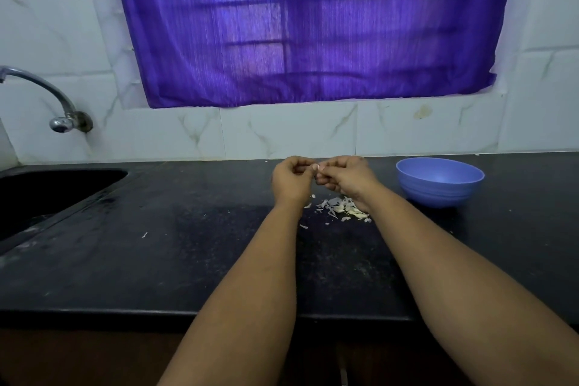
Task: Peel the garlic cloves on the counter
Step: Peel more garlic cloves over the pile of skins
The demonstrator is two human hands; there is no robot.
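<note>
Fingers (302,168) of both hands were curled and pinched one small garlic clove (316,167) between them, held up above the worktop (188,244), far-centre. Left hand (291,180) seemed to steady it, right hand (346,174) seemed to work the skin; too small to tell how much skin was left. Best done, I'd judge, by catching a loose skin edge with a nail and pulling along the clove, with a light grip so it didn't slip.

Heap of peels (343,211), maybe some cloves mixed in, lay right below the hands. Blue bowl (440,182) stood just right of the right hand, apart from it. Sink (47,194) was well off to the left, tap (62,119) above it. Wall was close behind the hands. Worktop had open room to the left and near side; front edge was well clear of the heap.
</note>
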